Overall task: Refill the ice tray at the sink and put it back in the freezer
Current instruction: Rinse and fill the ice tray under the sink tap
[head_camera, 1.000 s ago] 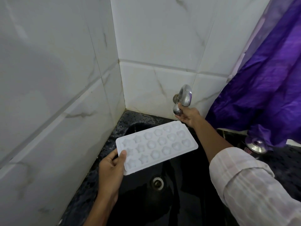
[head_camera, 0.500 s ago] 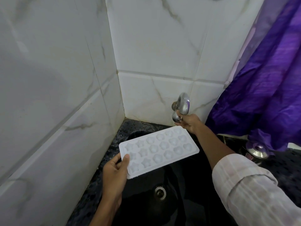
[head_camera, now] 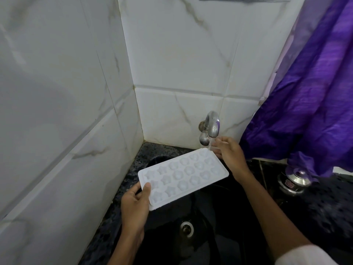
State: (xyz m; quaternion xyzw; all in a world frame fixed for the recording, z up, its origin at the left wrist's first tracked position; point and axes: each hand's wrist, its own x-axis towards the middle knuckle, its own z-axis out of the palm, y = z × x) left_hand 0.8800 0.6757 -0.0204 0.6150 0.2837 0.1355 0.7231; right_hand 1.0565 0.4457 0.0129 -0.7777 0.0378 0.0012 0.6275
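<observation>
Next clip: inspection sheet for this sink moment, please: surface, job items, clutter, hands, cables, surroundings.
Surface: black sink, drain uncovered; speckled dark counter around it.
Job's things: white ice tray held over the sink, far corner under the tap; water seems to run onto it.
Clutter: steel vessel on the counter.
Hands: left hand grips the tray's near corner; right hand beside the tap's outlet, grip unclear.
Cables: nothing seen.
Surroundings: white marbled tile walls; purple curtain at right.
</observation>
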